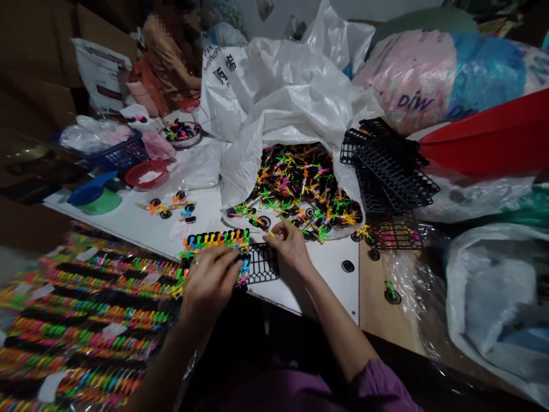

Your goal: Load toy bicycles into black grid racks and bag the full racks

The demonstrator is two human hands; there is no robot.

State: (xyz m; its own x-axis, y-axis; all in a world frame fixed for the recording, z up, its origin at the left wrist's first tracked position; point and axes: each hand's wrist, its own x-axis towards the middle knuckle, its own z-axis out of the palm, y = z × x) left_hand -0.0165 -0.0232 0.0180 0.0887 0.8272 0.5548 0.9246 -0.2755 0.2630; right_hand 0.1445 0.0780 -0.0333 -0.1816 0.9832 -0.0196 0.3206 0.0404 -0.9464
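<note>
A black plastic rack [262,264] lies at the table's front edge, its left part packed with rows of colourful toy bicycles [214,239]. Over these rows my left hand [211,280] is curled, gripping the filled part of the rack; its thumb is hidden. My right hand [292,247] pinches a small toy bicycle with a yellow and green frame [269,232] and a black wheel, just above the rack's bare end. Behind it, a large white sack [295,109] gapes towards me, with a heap of loose toy bicycles [295,177] spilling from its mouth.
Bare black racks [390,171] are stacked to the right. Filled racks [98,309] cover the lower left. A blue basket [115,150], a red bowl [148,174] and a green cup [100,200] stand at the left. Another person [169,63] sits beyond. An open plastic bag [493,286] is at right.
</note>
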